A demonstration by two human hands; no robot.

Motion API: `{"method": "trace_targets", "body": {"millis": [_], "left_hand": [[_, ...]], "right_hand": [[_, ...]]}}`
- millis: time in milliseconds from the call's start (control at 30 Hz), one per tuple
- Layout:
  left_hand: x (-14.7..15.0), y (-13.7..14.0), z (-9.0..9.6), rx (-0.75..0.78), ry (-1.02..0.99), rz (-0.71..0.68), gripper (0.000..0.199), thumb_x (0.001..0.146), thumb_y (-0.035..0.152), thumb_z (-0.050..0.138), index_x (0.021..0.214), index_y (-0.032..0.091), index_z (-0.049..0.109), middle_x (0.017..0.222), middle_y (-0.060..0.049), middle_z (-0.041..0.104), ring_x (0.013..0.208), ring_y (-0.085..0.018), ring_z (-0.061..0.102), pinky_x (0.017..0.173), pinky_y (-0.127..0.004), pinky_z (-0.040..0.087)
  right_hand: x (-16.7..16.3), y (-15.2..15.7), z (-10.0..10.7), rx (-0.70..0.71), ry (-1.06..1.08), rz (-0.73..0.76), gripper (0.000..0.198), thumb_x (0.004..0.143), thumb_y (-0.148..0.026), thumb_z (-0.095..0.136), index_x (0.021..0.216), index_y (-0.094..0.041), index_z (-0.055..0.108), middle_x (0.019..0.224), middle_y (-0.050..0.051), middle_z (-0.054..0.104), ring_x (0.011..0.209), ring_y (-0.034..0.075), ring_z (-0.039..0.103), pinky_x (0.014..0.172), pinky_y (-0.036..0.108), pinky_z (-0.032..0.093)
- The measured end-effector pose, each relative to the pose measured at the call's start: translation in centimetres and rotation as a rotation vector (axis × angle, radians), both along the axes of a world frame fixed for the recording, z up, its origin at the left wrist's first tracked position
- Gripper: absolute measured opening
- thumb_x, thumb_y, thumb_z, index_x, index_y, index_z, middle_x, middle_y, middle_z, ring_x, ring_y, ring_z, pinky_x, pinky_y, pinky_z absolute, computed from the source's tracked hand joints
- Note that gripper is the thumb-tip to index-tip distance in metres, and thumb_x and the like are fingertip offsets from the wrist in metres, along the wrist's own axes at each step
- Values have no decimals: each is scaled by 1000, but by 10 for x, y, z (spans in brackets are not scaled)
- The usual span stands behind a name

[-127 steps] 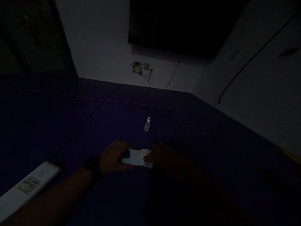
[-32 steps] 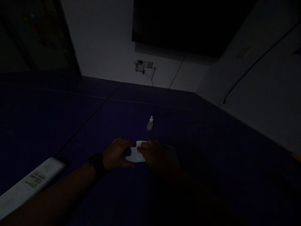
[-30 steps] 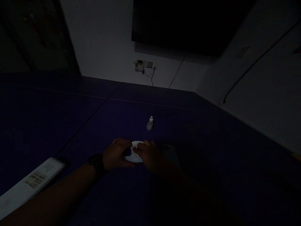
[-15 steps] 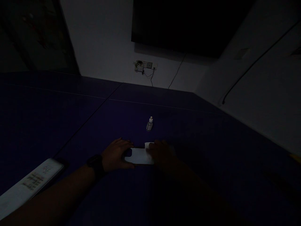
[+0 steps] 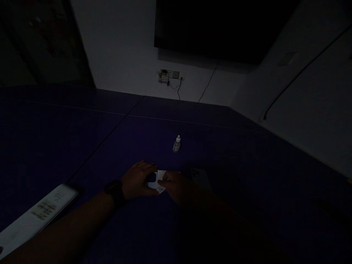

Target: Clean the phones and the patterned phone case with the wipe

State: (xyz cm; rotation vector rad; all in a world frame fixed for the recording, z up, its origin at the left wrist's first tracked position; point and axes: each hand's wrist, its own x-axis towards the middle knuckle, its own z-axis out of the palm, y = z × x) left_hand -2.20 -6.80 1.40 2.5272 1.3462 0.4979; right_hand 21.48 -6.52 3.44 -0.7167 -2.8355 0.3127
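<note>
A pale phone case (image 5: 152, 185) with a camera cutout lies flat on the dark blue surface. My left hand (image 5: 137, 179), wearing a dark wristband, grips the case's left end between thumb and fingers. My right hand (image 5: 176, 185) pinches a folded white tissue (image 5: 161, 178) and presses it on the case near the cutout. The right part of the case is mostly hidden under that hand. Just beyond my right wrist lies a dark phone (image 5: 202, 178), partly covered. A small clear bottle (image 5: 176, 145) with a white cap stands behind the case.
On the left lies a long white object (image 5: 41, 212) with handwriting on it, partly behind my left forearm. A wall socket strip (image 5: 172, 74) with cables is at the back, below a large dark screen (image 5: 220, 29). The room is very dim.
My right hand has slid left along the case with the tissue, close to the cutout. The phone at the right now shows more. My left hand keeps its hold.
</note>
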Motion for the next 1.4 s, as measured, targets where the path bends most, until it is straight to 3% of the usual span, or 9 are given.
{"method": "trace_targets", "body": {"millis": [133, 267, 400, 567, 800, 1067, 1233, 1400], "left_hand": [[0, 0, -1, 5, 6, 1, 81, 65, 61, 85, 132, 26, 56, 139, -11, 63, 131, -34, 55, 117, -58, 30], [-1, -1, -3, 12, 5, 1, 81, 68, 61, 83, 134, 25, 55, 140, -12, 62, 132, -34, 55, 118, -58, 28], [-1, -1, -2, 8, 5, -3, 81, 68, 62, 83, 135, 26, 55, 140, -11, 62, 132, -33, 55, 118, -56, 28], [0, -1, 0, -5, 13, 7, 88, 63, 65, 85, 134, 24, 56, 140, -13, 61, 131, -35, 55, 118, -56, 28], [1, -1, 2, -24, 19, 14, 88, 62, 64, 86, 134, 22, 56, 140, -13, 61, 132, -35, 54, 119, -57, 28], [1, -1, 2, -29, 16, 15, 84, 63, 63, 86, 132, 25, 57, 140, -11, 62, 132, -34, 55, 118, -56, 29], [2, -1, 4, -32, 17, 1, 82, 64, 65, 84, 131, 25, 58, 142, -11, 60, 133, -33, 54, 118, -56, 28], [2, 0, 2, -22, 25, 1, 82, 64, 65, 84, 132, 27, 58, 141, -10, 61, 133, -34, 54, 117, -57, 29]], "right_hand": [[1, -3, 9, -98, 43, 3, 30, 93, -10, 54, 120, -9, 69, 113, 16, 66, 101, 23, 63, 90, 37, 52], [1, -6, 14, -119, 85, -11, 37, 91, -25, 65, 126, -10, 65, 122, 16, 64, 113, 26, 59, 98, 40, 51], [3, -11, 11, -17, 66, -19, 46, 94, -41, 63, 131, -14, 62, 136, 17, 60, 125, 30, 55, 105, 48, 47], [11, -14, 0, 45, 8, 43, 75, 94, -55, 59, 151, -10, 41, 157, 18, 42, 147, 30, 36, 120, 49, 32], [12, -7, -1, -26, -52, 34, 82, 92, -59, 60, 152, -8, 39, 158, 19, 39, 148, 30, 35, 121, 48, 31], [32, -4, 20, -220, -97, 87, 74, 92, -64, 57, 146, -13, 51, 152, 15, 46, 145, 30, 40, 120, 45, 34], [52, 1, 22, -190, -189, 15, 63, 95, -61, 55, 139, -16, 60, 147, 12, 54, 141, 30, 46, 119, 46, 37], [29, -2, 18, -175, -75, 101, 68, 92, -60, 61, 141, -13, 57, 148, 15, 52, 143, 30, 43, 117, 46, 39]]}}
